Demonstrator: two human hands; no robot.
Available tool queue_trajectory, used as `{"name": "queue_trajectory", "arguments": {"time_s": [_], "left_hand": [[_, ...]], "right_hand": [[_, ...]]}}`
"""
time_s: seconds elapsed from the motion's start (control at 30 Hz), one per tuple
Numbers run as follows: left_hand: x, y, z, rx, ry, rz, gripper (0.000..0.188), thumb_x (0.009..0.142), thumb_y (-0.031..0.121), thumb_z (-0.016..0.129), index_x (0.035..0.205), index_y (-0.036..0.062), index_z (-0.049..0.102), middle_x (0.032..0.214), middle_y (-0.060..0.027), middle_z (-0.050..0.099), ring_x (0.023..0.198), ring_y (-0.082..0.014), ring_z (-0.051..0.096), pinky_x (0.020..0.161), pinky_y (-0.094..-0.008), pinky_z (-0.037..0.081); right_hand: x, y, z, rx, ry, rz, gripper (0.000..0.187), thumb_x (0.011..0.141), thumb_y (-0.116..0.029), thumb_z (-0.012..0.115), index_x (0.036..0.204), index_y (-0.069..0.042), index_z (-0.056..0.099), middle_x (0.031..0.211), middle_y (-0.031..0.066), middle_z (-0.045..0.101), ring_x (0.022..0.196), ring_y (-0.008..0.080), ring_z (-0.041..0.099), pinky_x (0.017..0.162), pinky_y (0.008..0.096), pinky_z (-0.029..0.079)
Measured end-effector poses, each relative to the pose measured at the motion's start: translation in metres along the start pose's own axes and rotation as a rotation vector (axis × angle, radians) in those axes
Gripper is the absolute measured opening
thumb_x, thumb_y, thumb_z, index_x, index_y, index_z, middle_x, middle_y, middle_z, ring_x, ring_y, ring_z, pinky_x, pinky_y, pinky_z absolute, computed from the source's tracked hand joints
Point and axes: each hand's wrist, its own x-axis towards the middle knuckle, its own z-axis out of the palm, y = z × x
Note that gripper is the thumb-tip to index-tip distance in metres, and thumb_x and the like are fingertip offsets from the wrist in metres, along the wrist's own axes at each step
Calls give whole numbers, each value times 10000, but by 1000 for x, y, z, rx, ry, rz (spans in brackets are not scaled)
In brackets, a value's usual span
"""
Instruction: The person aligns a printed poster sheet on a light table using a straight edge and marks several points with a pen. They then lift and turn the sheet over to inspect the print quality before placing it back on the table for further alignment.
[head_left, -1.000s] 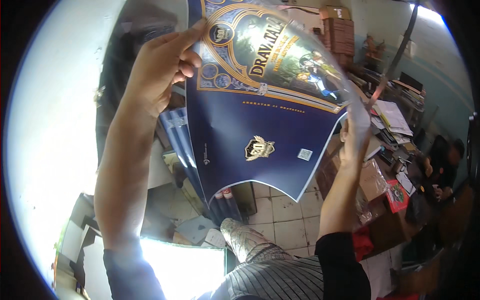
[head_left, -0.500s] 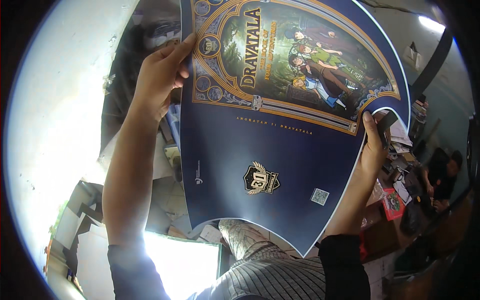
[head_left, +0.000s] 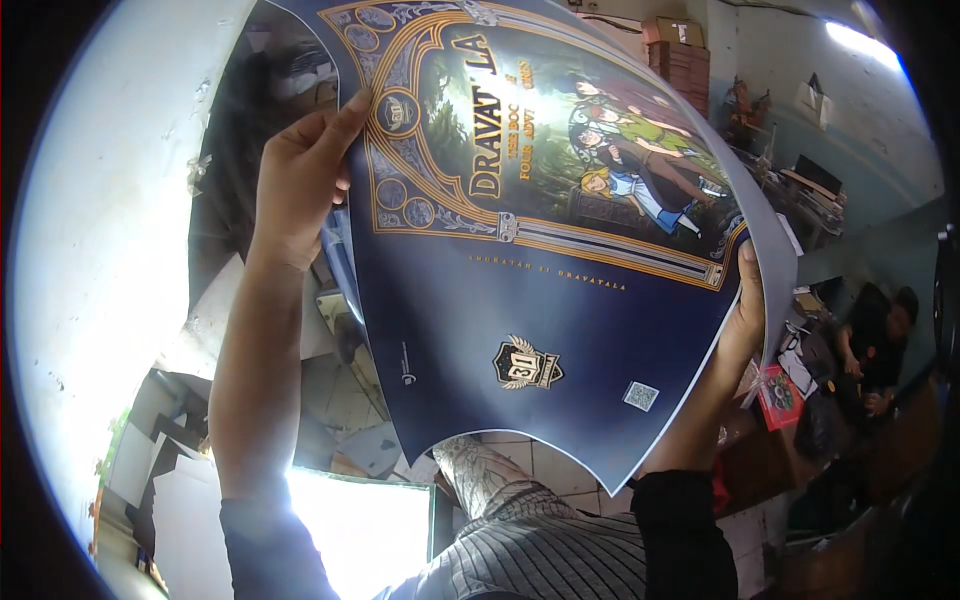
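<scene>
A large glossy dark-blue printed sheet (head_left: 455,325) is held up in front of me, turned sideways. It looks like a book cover, with an ornate gold frame around a forest picture of several cartoon figures, and a winged shield emblem and a small square code below. My left hand (head_left: 300,190) pinches its left edge, thumb on the printed face. At the right edge my right hand (head_left: 748,300) grips it, thumb in front and the other fingers hidden behind. The sheet bows, and its pale back shows along the right side.
A bright white lit panel (head_left: 370,530) lies low in front of me. Stacked papers (head_left: 185,525) stand left of it. On the right are a cluttered table with a red package (head_left: 780,397) and a person in dark clothes (head_left: 878,345). Brown boxes (head_left: 677,65) are piled at the back.
The sheet has tilted and bowed more, its upper right part curling so that the pale back shows. My left hand has shifted slightly left, and my right hand a little lower.
</scene>
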Motion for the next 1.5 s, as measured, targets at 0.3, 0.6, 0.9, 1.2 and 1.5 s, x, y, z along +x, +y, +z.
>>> {"name": "queue_trajectory", "arguments": {"time_s": [0.3,0.6,0.9,1.2,1.5], "left_hand": [[12,-42,5,-12,-16,-41,417,928,448,726,788,55,709,620,47,556,531,-29,450,494,-190,329],[10,-55,18,-8,-22,-95,325,983,382,675,782,128,694,602,91,515,511,1,403,475,-179,282],[8,-81,18,50,-44,-148,337,971,382,669,815,85,703,619,65,545,534,-21,445,506,-193,334],[4,-76,14,40,-60,-201,349,943,375,713,909,28,706,630,37,550,544,-39,460,506,-208,346],[-78,-3,19,-142,100,276,599,930,83,707,1387,-83,358,779,-4,565,678,-61,557,606,-173,407]], "right_hand": [[-1,-12,1,43,-80,-53,142,907,-73,722,997,-11,632,958,44,616,915,117,549,927,296,396],[-3,-17,3,58,-30,77,163,896,-112,737,964,-23,618,891,8,577,848,88,494,843,263,377],[-15,-38,19,-14,-92,44,155,888,-84,744,947,-35,608,838,-28,531,792,67,441,773,240,347],[-21,-42,16,-43,-75,75,146,894,-93,735,949,-30,616,863,-2,582,806,71,476,782,246,371],[-11,44,-73,-533,-155,69,207,932,-163,691,1089,-28,676,1029,85,660,970,158,617,912,301,458]]}}
